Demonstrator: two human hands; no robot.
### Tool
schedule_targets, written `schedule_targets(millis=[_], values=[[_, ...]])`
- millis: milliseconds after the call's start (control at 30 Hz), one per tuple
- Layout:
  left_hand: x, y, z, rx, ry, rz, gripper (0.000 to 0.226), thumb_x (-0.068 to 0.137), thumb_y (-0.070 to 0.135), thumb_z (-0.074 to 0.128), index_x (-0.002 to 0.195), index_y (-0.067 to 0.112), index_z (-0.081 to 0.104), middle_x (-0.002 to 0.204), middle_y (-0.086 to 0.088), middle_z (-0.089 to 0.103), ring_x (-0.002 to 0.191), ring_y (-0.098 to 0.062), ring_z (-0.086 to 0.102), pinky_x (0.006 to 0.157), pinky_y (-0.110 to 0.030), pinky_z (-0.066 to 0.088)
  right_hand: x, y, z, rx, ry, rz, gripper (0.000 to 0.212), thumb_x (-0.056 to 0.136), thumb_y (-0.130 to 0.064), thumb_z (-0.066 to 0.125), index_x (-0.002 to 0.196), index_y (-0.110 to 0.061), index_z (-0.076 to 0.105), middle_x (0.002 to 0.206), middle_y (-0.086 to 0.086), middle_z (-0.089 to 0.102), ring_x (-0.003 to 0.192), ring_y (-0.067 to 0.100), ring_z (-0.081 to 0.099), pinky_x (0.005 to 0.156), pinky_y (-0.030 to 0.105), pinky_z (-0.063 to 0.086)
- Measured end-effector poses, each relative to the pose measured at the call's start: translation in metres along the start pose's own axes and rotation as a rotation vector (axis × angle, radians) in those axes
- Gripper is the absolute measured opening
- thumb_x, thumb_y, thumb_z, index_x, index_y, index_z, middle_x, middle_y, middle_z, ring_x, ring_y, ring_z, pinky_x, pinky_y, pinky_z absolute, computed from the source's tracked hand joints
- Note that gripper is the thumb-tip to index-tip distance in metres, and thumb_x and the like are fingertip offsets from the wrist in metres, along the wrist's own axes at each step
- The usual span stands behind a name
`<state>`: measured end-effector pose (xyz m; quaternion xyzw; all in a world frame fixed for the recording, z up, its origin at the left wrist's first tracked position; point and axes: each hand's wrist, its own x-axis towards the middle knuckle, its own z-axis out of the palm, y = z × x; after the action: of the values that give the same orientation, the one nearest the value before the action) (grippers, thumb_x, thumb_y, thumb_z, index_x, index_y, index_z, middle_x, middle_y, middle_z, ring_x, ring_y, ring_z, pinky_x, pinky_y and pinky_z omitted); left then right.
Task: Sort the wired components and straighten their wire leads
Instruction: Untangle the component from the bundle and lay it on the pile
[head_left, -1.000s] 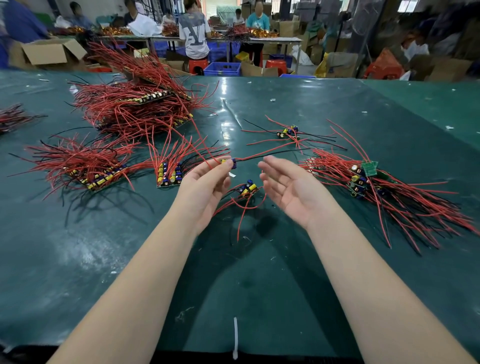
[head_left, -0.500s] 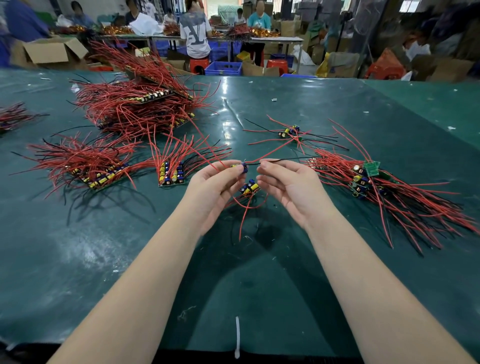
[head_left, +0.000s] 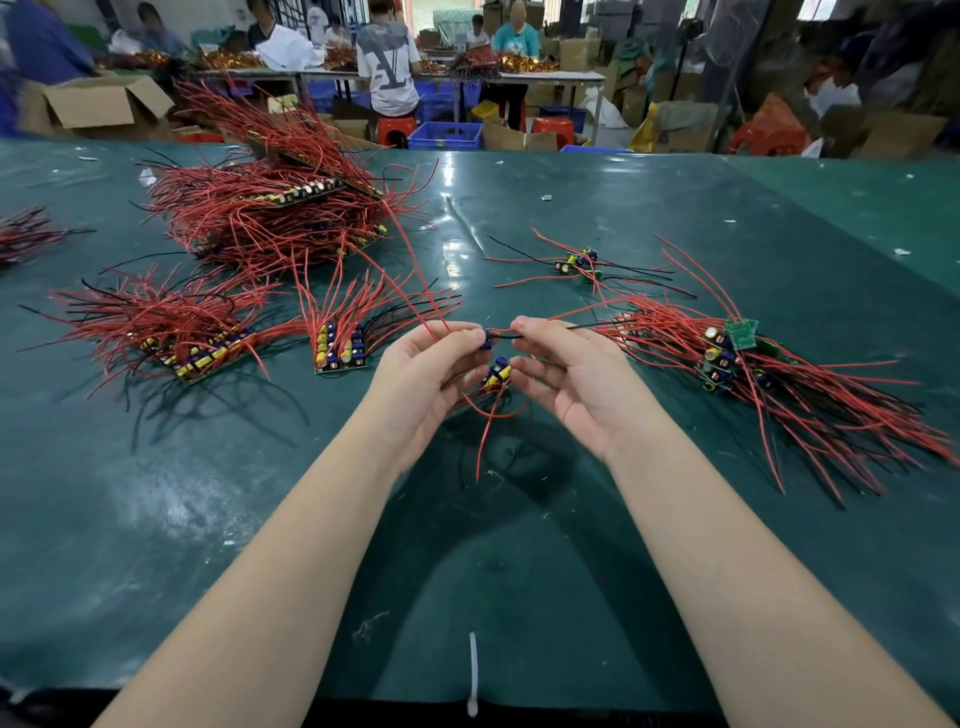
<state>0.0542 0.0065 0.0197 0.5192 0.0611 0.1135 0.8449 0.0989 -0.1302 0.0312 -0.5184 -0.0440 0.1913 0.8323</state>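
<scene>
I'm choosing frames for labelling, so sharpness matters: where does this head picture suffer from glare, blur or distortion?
Head view: a white glare streak runs down the glossy green table mat; the far workers are soft and blurred; wide-angle bending bows the table's far edge; both hands, left hand and right hand, and the small blue wired component they pinch are sharp, casting soft shadows.

Large "LV" monogram on a standing person's grey T-shirt.
</scene>
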Motion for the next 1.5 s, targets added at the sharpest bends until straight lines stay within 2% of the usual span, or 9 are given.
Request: schedule_targets(millis=[333, 500, 667, 867, 967, 1167, 1300, 1500], values=[[-0.0012, 0.0012, 0.0009, -0.004, -0.016, -0.011, 0.014, 0.091, 0.001, 0.055, 0.083, 0.012, 0.059, 0.069, 0.002, 0.070, 0.067, -0.010, 0.069, 0.063, -0.019, 0.055, -0.0027, -0.0021, 0.0015, -0.063, 0.016, -0.023, 0.005, 0.084, -0.009, 0.071, 0.081, -0.008, 0.067, 0.066, 0.001, 0.068, 0.050, 0.009, 0.062, 0.053, 0.020, 0.054], [-0.0015, -0.0003, 0.0025, 0.071, 0.002, 0.009, 0.016, 0.091, -0.002, 0.055, 0.082, 0.010, 0.059, 0.068, 0.000, 0.070, 0.063, -0.009, 0.067, 0.065, -0.019, 0.056, -0.0029, -0.0017, 0.0015, -0.154, 0.049, -0.123, 0.005, 0.084, -0.008, 0.071, 0.080, -0.009, 0.068, 0.065, -0.003, 0.067, 0.051, 0.008, 0.061, 0.056, 0.019, 0.054], [-0.0040, 0.0004, 0.0050, 0.052, -0.056, -0.079, 0.012, 0.091, 0.005, 0.058, 0.085, 0.009, 0.068, 0.072, -0.002, 0.071, 0.064, -0.011, 0.066, 0.065, -0.019, 0.056, -0.0057, -0.0017, 0.0026, -0.244, 0.019, -0.219, 0.006, 0.084, -0.010, 0.071, 0.082, -0.014, 0.072, 0.068, -0.004, 0.070, 0.061, 0.009, 0.065, 0.061, 0.017, 0.052], [-0.0035, 0.0003, 0.0046, 0.068, -0.038, -0.131, 0.011, 0.090, 0.008, 0.059, 0.083, 0.008, 0.067, 0.086, -0.012, 0.068, 0.070, -0.014, 0.064, 0.065, -0.021, 0.056, -0.0084, -0.0019, 0.0052, -0.363, 0.007, -0.377, 0.013, 0.083, -0.002, 0.070, 0.086, -0.014, 0.072, 0.069, -0.002, 0.070, 0.060, 0.005, 0.065, 0.055, 0.015, 0.049], [-0.0033, 0.0004, 0.0044, 0.071, -0.034, -0.119, 0.010, 0.091, 0.005, 0.058, 0.084, 0.004, 0.065, 0.085, -0.013, 0.066, 0.068, -0.013, 0.063, 0.064, -0.020, 0.056, -0.0085, -0.0004, 0.0068, -0.419, -0.004, -0.429, 0.013, 0.082, -0.002, 0.071, 0.084, -0.015, 0.072, 0.073, -0.001, 0.070, 0.063, 0.006, 0.064, 0.058, 0.015, 0.048], [-0.0039, 0.0003, 0.0057, 0.076, -0.011, -0.068, 0.012, 0.091, 0.003, 0.057, 0.083, 0.004, 0.065, 0.079, -0.008, 0.069, 0.067, -0.013, 0.065, 0.064, -0.021, 0.056, -0.0078, -0.0003, 0.0072, -0.392, 0.006, -0.432, 0.015, 0.081, -0.001, 0.072, 0.076, -0.015, 0.070, 0.067, -0.004, 0.070, 0.060, 0.007, 0.065, 0.055, 0.016, 0.048], [-0.0045, -0.0004, 0.0064, 0.072, 0.028, -0.036, 0.014, 0.092, 0.002, 0.056, 0.083, 0.006, 0.065, 0.082, -0.011, 0.067, 0.072, -0.018, 0.064, 0.075, -0.030, 0.056, -0.0079, 0.0000, 0.0065, -0.386, 0.014, -0.385, 0.014, 0.082, -0.003, 0.072, 0.075, -0.016, 0.070, 0.064, -0.006, 0.070, 0.060, 0.008, 0.065, 0.054, 0.016, 0.049], [-0.0071, 0.0021, 0.0069, -0.004, 0.034, -0.030, 0.018, 0.093, 0.001, 0.053, 0.082, 0.005, 0.066, 0.071, -0.003, 0.070, 0.063, -0.010, 0.066, 0.061, -0.020, 0.055, -0.0073, 0.0002, 0.0044, -0.359, 0.001, -0.284, 0.011, 0.082, -0.006, 0.072, 0.077, -0.017, 0.072, 0.065, -0.006, 0.070, 0.063, 0.007, 0.066, 0.056, 0.017, 0.052]])
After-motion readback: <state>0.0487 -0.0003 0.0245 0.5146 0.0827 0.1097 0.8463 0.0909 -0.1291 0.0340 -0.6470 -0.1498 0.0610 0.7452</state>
